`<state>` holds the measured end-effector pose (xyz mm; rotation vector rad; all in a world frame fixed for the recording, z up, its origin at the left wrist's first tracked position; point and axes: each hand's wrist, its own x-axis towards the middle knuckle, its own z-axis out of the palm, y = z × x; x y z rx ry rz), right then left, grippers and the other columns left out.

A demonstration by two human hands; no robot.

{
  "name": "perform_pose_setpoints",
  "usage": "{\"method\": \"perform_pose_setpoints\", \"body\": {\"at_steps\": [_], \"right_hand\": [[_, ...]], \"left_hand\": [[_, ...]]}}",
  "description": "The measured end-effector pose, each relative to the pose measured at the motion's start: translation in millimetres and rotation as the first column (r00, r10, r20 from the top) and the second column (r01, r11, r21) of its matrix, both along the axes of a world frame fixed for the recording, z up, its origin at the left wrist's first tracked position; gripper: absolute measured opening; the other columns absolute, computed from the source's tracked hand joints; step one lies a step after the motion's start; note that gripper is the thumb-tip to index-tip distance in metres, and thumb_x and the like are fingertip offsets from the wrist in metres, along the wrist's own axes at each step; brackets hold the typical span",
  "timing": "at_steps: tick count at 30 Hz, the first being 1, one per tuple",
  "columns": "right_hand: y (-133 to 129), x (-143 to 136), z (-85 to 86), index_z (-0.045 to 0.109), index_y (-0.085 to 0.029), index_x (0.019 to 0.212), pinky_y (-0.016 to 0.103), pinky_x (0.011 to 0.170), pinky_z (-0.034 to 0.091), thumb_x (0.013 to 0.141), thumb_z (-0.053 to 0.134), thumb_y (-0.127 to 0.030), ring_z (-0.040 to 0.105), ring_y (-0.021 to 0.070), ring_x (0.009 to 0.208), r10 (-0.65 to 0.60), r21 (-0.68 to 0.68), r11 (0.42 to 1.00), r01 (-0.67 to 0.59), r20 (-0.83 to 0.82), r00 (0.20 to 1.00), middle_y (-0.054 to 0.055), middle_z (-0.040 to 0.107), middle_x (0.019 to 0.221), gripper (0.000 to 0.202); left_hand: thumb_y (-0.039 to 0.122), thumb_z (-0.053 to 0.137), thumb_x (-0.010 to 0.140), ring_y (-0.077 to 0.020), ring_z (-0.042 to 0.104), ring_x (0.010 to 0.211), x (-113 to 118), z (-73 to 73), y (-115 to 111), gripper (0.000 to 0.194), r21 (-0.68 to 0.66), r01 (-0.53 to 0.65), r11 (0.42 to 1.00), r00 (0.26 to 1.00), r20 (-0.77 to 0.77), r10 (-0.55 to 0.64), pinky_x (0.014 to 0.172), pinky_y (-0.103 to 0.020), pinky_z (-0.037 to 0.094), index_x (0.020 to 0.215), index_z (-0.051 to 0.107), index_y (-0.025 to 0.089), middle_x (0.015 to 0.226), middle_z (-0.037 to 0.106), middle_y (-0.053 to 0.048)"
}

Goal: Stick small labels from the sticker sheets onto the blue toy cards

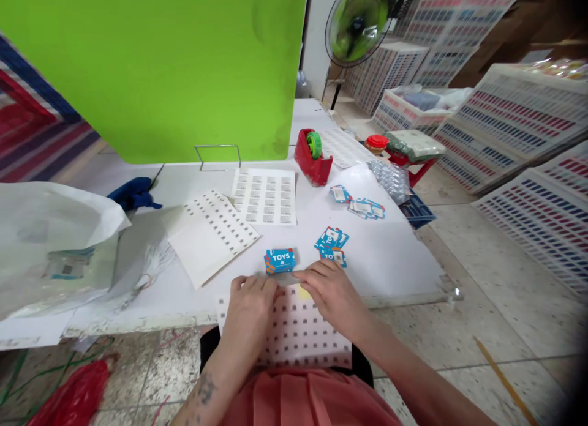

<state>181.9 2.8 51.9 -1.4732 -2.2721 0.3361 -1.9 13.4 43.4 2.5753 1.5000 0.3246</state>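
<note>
A sheet of small printed stickers [305,334] lies over the lap and the table's front edge, with a yellowish patch near its top. My left hand [255,297] rests on its upper left part, fingers curled and pressed together; whatever they pinch is too small to make out. On the sheet's top edge is my right hand [328,291], its thumb and index finger close together near the yellowish patch. Just beyond the hands sits a stack of blue "TOYS" cards [280,261]. More blue cards [331,239] are spread out beyond my right hand.
Sticker sheets [265,196] and a red tape dispenser [313,160] stand farther back on the white table [386,261]. A plastic bag [50,242] and a blue cloth item [135,193] are at left. A green board [184,71] rises behind; white crates [519,114] stand right.
</note>
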Motion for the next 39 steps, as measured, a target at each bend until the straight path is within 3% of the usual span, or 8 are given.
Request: {"method": "perform_pose_setpoints", "body": {"at_steps": [7, 11, 16, 20, 26, 39], "right_hand": [[-13.7, -9.0, -12.0, 0.063, -0.020, 0.110, 0.038, 0.073, 0.038, 0.085, 0.050, -0.011, 0.045, 0.0232, 0.082, -0.160, 0.103, 0.984, 0.146, 0.149, 0.976, 0.009, 0.057, 0.087, 0.030], [-22.9, -14.5, -21.6, 0.056, -0.018, 0.122, 0.039, 0.073, 0.035, 0.084, 0.049, -0.008, 0.045, 0.0242, 0.086, -0.146, 0.144, 0.983, 0.116, 0.218, 0.965, 0.010, 0.059, 0.095, 0.040], [-28.0, -16.7, -27.0, 0.057, -0.014, 0.118, 0.040, 0.077, 0.034, 0.085, 0.043, -0.006, 0.046, 0.0237, 0.089, -0.127, 0.265, 0.961, 0.077, 0.174, 0.977, 0.011, 0.061, 0.100, 0.037], [-29.9, -18.4, -28.5, 0.057, -0.014, 0.118, 0.041, 0.080, 0.034, 0.085, 0.044, -0.008, 0.046, 0.0248, 0.094, -0.112, 0.245, 0.967, 0.064, 0.188, 0.976, 0.011, 0.060, 0.106, 0.036], [-29.1, -20.5, -33.9, 0.050, -0.016, 0.128, 0.040, 0.075, 0.035, 0.084, 0.046, -0.009, 0.046, 0.0241, 0.086, -0.208, 0.177, 0.969, 0.170, 0.224, 0.952, 0.011, 0.060, 0.099, 0.044], [-33.8, -23.7, -37.1, 0.050, -0.018, 0.128, 0.045, 0.085, 0.035, 0.077, 0.050, -0.007, 0.046, 0.0271, 0.097, -0.195, 0.205, 0.969, 0.138, 0.288, 0.938, 0.011, 0.059, 0.109, 0.052]], "left_hand": [[0.011, 0.045, 0.088, -0.0199, 0.054, 0.076, -0.5, 1.8, 0.1, 0.015, -0.065, -0.034, 0.997, 0.999, 0.020, 0.035, 0.078, -0.038, 0.031, 0.081, 0.056, 0.019, 0.075, 0.061, -0.001], [0.015, 0.041, 0.091, -0.0205, 0.054, 0.077, 1.1, 6.3, 0.2, 0.019, -0.083, -0.034, 0.996, 0.999, 0.017, 0.035, 0.077, -0.038, 0.031, 0.081, 0.057, 0.018, 0.076, 0.062, -0.003], [0.019, 0.039, 0.093, -0.0215, 0.054, 0.077, 2.1, 6.8, 1.5, 0.021, -0.109, -0.043, 0.993, 0.999, 0.013, 0.044, 0.078, -0.039, 0.031, 0.081, 0.057, 0.019, 0.076, 0.062, -0.002], [0.018, 0.040, 0.093, -0.0215, 0.054, 0.077, 2.1, 6.5, 2.8, 0.021, -0.122, -0.052, 0.991, 0.999, 0.010, 0.053, 0.076, -0.038, 0.031, 0.080, 0.056, 0.020, 0.077, 0.062, -0.001], [0.018, 0.040, 0.093, -0.0209, 0.054, 0.078, -0.3, 3.0, 2.2, 0.020, -0.116, -0.039, 0.992, 0.998, 0.035, 0.043, 0.077, -0.037, 0.031, 0.081, 0.056, 0.020, 0.077, 0.061, 0.000], [0.016, 0.041, 0.092, -0.0204, 0.053, 0.079, -2.1, 5.1, 2.4, 0.018, -0.127, -0.028, 0.991, 0.998, 0.055, 0.036, 0.076, -0.037, 0.031, 0.083, 0.056, 0.020, 0.079, 0.062, 0.000]]}}
